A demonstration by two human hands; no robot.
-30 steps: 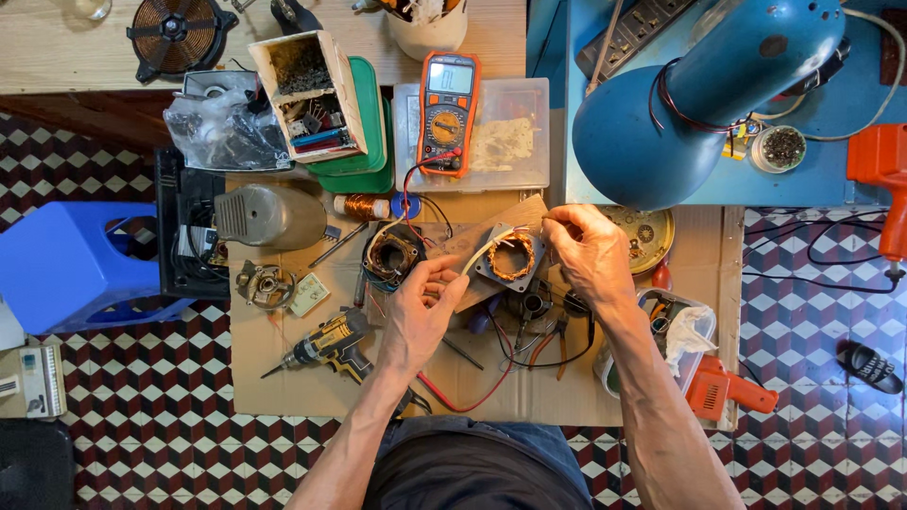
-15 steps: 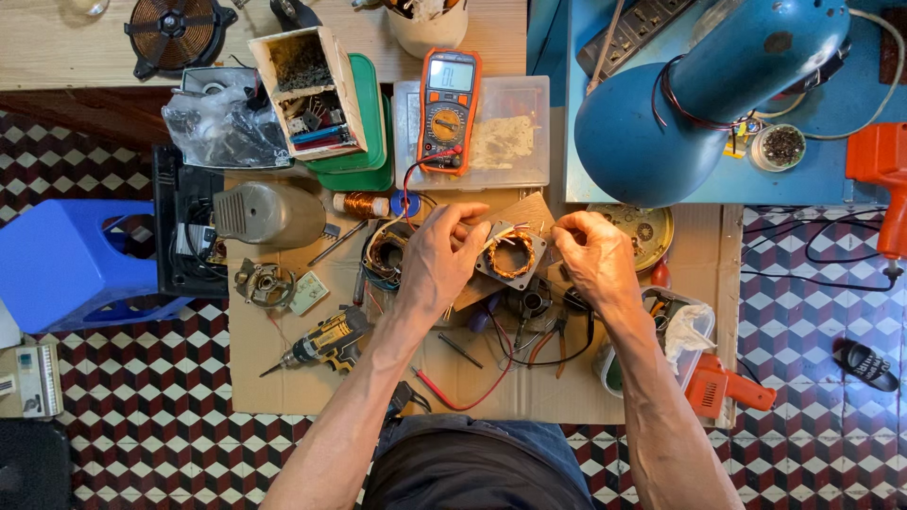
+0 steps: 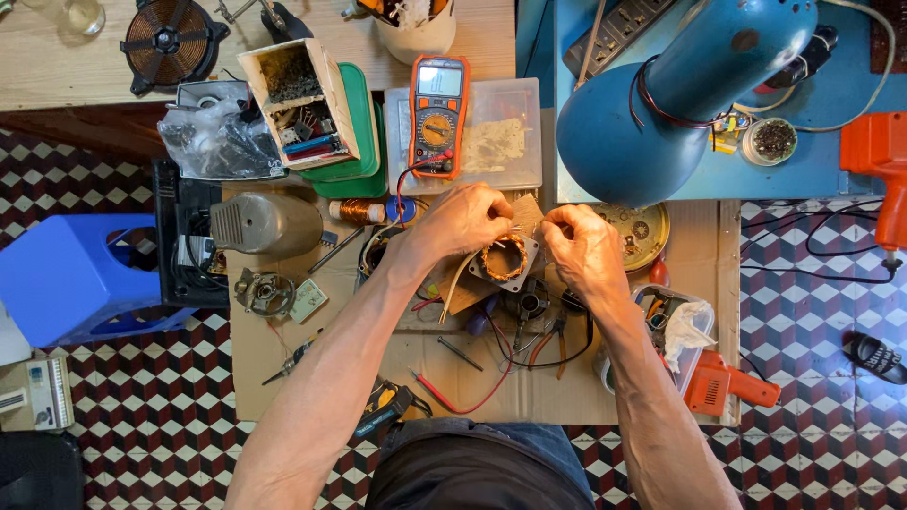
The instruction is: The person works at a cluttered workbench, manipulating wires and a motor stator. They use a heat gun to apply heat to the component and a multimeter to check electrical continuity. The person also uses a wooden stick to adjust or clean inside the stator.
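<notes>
Centre of frame: left hand (image 3: 465,222) and right hand (image 3: 583,247) pinching wire ends at the motor stator (image 3: 505,260), held above the cardboard sheet (image 3: 472,378). Copper winding in place; leads apparently loose. Orange multimeter (image 3: 438,115) above, unused.

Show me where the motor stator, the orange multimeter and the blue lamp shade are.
motor stator (image 3: 504,259), head view, on its copper winding ring.
orange multimeter (image 3: 439,127), head view, on its dial.
blue lamp shade (image 3: 624,142), head view, on its outer dome.
</notes>
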